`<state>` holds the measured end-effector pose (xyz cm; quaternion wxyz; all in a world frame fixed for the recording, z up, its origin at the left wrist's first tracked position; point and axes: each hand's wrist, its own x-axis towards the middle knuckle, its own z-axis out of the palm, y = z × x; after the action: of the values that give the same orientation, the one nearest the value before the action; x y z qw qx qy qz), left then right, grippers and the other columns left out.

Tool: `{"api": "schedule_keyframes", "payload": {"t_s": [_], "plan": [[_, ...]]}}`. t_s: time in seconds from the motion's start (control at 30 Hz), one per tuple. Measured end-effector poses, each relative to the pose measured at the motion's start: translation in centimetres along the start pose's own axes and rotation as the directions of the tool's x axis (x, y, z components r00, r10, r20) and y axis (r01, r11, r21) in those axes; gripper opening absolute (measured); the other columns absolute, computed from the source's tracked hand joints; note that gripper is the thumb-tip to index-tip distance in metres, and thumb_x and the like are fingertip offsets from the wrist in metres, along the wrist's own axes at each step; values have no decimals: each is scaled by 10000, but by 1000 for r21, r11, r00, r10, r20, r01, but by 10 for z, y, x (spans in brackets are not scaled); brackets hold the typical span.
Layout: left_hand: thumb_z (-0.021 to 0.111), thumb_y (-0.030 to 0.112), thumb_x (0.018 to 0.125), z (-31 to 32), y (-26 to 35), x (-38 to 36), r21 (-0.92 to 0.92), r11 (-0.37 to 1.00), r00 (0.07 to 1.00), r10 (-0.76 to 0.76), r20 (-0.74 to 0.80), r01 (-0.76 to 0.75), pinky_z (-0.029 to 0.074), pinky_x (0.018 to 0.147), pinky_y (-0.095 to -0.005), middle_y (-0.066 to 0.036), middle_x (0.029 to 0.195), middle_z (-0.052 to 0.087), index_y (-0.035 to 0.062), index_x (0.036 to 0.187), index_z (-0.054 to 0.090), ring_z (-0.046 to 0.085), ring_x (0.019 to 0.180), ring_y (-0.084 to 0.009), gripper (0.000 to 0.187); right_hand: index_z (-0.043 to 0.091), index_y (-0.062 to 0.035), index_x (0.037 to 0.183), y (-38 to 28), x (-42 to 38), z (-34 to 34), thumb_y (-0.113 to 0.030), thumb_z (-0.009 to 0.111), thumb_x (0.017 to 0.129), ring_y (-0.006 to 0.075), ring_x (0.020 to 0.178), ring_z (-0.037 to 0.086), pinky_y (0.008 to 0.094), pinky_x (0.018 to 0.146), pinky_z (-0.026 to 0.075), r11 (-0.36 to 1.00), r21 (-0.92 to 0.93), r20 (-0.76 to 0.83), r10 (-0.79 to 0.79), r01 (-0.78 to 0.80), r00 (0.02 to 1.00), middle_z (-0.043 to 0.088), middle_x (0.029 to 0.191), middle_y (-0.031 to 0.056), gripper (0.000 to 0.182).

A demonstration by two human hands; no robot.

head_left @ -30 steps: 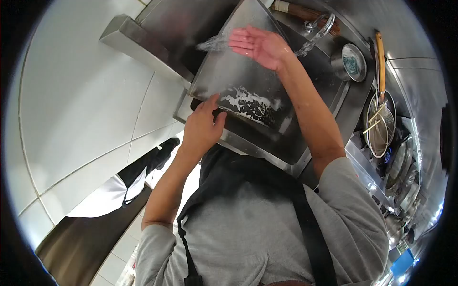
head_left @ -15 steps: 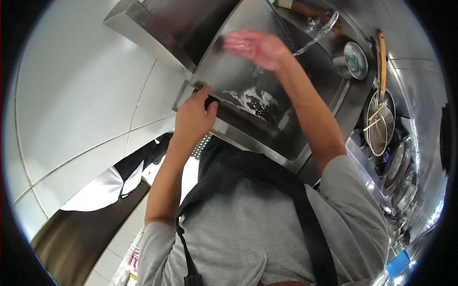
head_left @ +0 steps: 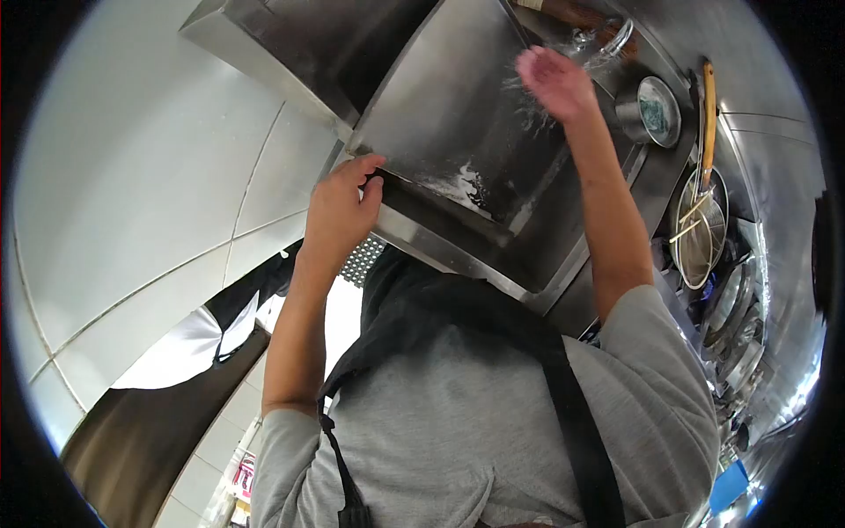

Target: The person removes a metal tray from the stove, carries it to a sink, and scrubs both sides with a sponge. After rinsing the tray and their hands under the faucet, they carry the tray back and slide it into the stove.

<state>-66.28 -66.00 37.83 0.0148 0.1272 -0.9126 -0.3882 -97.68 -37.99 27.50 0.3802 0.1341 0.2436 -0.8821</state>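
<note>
A large flat metal tray (head_left: 440,92) leans at a slant in a steel sink (head_left: 458,246), with a patch of white foam near its lower edge. At the tray's lower left corner my left hand (head_left: 343,204) grips the edge, fingers above and thumb below. My right hand (head_left: 559,85) is raised at the tray's upper right, wet and slightly blurred, its fingers stretched out and holding nothing. Water from the faucet (head_left: 616,42) splashes around this hand and onto the tray.
A metal pot (head_left: 650,112) holding a greenish scrubbing pad stands right of the sink. Beyond it lie wooden-handled strainers (head_left: 701,220) and stacked pans. A steel ledge (head_left: 264,75) and white tiled wall (head_left: 158,176) bound the left side.
My right hand has moved right, from over the tray's middle to the water beside the faucet. The foam patch has shrunk. My left hand remains at the tray's corner, shifted slightly left.
</note>
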Motion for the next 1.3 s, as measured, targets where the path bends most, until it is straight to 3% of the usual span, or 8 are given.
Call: {"api": "schedule_keyframes", "payload": {"t_s": [0.23, 0.47, 0.57, 0.7, 0.87, 1.0, 1.07, 1.3], "plan": [[582, 139, 877, 24, 1, 10, 176, 982, 984, -97, 151, 70, 529, 721, -380, -174, 921, 701, 73, 1065, 676, 691, 814, -301, 221, 560, 64, 1257, 128, -25, 110, -216, 497, 981, 309, 1104, 624, 439, 1008, 471, 677, -698, 187, 485, -232, 854, 633, 1204, 175, 399], [578, 139, 863, -5, 6, 9, -19, 995, 991, -100, 84, 102, 523, 744, -383, -171, 887, 700, 51, 978, 697, 681, 820, -317, 187, 602, 52, 1004, -6, -4, -43, -155, 408, 987, 308, 834, 621, 404, 790, 536, 966, -234, 205, -64, 112, 977, 645, 928, 198, 285], [564, 161, 871, -6, -5, 6, -102, 974, 971, -185, 151, 201, 519, 770, -375, -177, 939, 695, 34, 949, 714, 677, 865, -314, 211, 591, 50, 976, -26, -16, -8, -162, 376, 997, 304, 828, 616, 401, 797, 538, 962, -23, -309, -265, 272, 913, 623, 871, 161, 302], [544, 219, 886, 20, -43, 11, -107, 962, 924, -205, 323, 251, 517, 799, -367, -170, 997, 703, 23, 997, 718, 681, 905, -285, 284, 607, 59, 1039, 7, 6, 4, -172, 444, 982, 278, 905, 649, 398, 871, 543, 965, -239, 288, 179, -111, 941, 659, 941, 158, 288], [534, 258, 897, 41, -41, 33, -289, 585, 602, -457, 655, 758, 518, 838, -364, -138, 1063, 713, -3, 1087, 693, 678, 954, -242, 360, 655, 27, 1069, 136, -27, 90, -185, 577, 925, 209, 917, 674, 340, 811, 544, 624, -726, 173, 574, -290, 801, 683, 1021, 91, 267], [521, 265, 916, 51, -48, 35, -316, 471, 527, -431, 732, 824, 528, 853, -356, -141, 1112, 698, -13, 1137, 668, 674, 960, -242, 385, 661, 21, 1080, 159, -31, 68, -178, 580, 928, 205, 931, 677, 337, 808, 550, 8, -951, 254, 590, 308, 766, 686, 1056, 95, 263], [516, 257, 926, 58, -52, 31, -331, 421, 501, -404, 765, 844, 530, 871, -361, -151, 1147, 682, -20, 1152, 650, 669, 985, -252, 381, 652, 20, 1105, 132, -45, 46, -169, 567, 933, 204, 935, 673, 332, 811, 549, 214, -958, -49, 526, -188, 849, 685, 1065, 101, 270], [548, 145, 921, 187, -73, 6, -354, 83, 361, -322, 875, 932, 528, 925, -434, -190, 1167, 643, -50, 1159, 585, 648, 1055, -311, 310, 602, 47, 1116, -25, -8, -80, -138, 478, 978, 297, 1008, 621, 421, 931, 528, 921, -389, -211, -57, -31, 976, 633, 1080, 185, 262]]}}
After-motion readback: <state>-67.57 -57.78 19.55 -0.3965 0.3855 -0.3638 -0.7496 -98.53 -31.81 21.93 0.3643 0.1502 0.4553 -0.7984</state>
